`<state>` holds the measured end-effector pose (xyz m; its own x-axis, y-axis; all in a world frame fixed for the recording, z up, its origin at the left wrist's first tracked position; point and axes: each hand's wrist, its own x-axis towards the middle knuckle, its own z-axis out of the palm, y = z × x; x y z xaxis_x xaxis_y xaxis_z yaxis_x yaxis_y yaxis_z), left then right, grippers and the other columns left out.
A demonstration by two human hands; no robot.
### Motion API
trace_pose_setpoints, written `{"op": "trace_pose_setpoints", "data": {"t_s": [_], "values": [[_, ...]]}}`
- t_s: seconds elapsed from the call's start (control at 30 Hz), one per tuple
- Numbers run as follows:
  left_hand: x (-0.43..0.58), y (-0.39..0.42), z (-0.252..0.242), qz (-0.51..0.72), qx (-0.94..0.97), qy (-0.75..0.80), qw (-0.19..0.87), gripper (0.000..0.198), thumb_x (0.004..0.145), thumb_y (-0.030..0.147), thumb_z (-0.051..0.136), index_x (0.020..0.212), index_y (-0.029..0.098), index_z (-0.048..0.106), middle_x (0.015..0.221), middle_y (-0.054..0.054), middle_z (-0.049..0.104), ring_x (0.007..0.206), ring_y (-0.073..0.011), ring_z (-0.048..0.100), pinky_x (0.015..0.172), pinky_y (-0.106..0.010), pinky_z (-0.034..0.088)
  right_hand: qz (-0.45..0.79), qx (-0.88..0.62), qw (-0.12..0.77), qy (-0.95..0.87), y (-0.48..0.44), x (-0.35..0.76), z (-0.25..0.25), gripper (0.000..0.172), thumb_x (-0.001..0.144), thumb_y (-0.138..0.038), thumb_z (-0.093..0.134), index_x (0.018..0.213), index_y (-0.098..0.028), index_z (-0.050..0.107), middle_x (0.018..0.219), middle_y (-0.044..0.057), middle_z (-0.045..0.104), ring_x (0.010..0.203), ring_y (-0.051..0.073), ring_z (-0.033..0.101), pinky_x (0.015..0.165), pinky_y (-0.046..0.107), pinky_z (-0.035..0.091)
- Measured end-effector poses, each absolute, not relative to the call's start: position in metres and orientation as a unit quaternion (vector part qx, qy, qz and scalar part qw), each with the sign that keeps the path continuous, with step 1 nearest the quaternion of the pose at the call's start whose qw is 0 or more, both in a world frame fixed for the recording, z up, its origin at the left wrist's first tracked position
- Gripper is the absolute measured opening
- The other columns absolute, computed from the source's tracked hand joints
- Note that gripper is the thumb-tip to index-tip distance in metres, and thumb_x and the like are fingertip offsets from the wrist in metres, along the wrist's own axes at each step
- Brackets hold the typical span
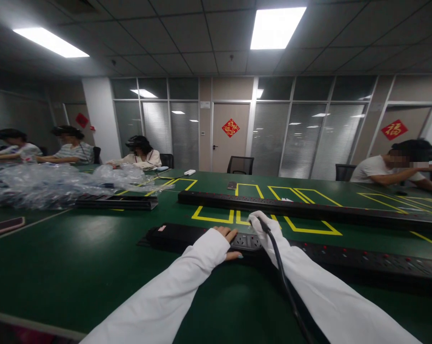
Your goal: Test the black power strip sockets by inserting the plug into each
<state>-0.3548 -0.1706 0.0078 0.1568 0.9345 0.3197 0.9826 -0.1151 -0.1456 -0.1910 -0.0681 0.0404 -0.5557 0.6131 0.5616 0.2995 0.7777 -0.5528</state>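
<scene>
A long black power strip (345,260) lies across the green table (76,267) in front of me. My left hand (230,241) rests on its left part, fingers curled over the top edge and thumb at the front side. My right hand (258,222), covered by a white sleeve, is closed around a black cable (280,267) at the strip's sockets. The cable runs back along my right forearm. Whatever is at the cable's end is hidden by the hand.
A second long black power strip (309,208) lies farther back over yellow tape outlines (309,229). Crumpled clear plastic wrap (47,184) and another black strip (117,203) sit at left. Several people sit around the table's far sides. A phone (232,185) lies mid-table.
</scene>
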Motion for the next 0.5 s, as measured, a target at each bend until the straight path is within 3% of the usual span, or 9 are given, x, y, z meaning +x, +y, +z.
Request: {"op": "trace_pose_setpoints", "data": {"t_s": [0.2,0.3,0.5], "values": [[-0.355,-0.17,0.007,-0.077,-0.742,-0.647,0.158,0.073,0.078,0.064,0.044,0.13,0.014,0.04,0.115,-0.015,0.056,0.102,-0.0306,0.053,0.087,-0.042,0.041,0.226,-0.23,0.298,-0.899,-0.051,-0.177,0.04,0.033,0.079,-0.046,0.043,0.065,-0.018,0.054,0.051,-0.001,0.05,0.047,0.01,0.044,0.047,0.022,0.032],[-0.355,-0.17,0.006,-0.081,-0.739,-0.648,0.164,0.072,0.078,0.065,0.044,0.129,0.014,0.041,0.114,-0.015,0.056,0.102,-0.0305,0.053,0.087,-0.042,0.041,0.178,-0.229,0.265,-0.92,-0.047,-0.177,0.037,0.031,0.079,-0.044,0.044,0.066,-0.018,0.056,0.05,-0.001,0.049,0.046,0.009,0.043,0.046,0.022,0.031],[-0.357,-0.17,0.004,-0.071,-0.74,-0.648,0.162,0.072,0.078,0.065,0.043,0.13,0.015,0.041,0.115,-0.015,0.056,0.103,-0.0304,0.052,0.087,-0.041,0.041,0.137,-0.233,0.281,-0.921,-0.049,-0.175,0.034,0.033,0.081,-0.044,0.04,0.069,-0.019,0.058,0.05,-0.001,0.051,0.045,0.01,0.045,0.047,0.022,0.032]]}}
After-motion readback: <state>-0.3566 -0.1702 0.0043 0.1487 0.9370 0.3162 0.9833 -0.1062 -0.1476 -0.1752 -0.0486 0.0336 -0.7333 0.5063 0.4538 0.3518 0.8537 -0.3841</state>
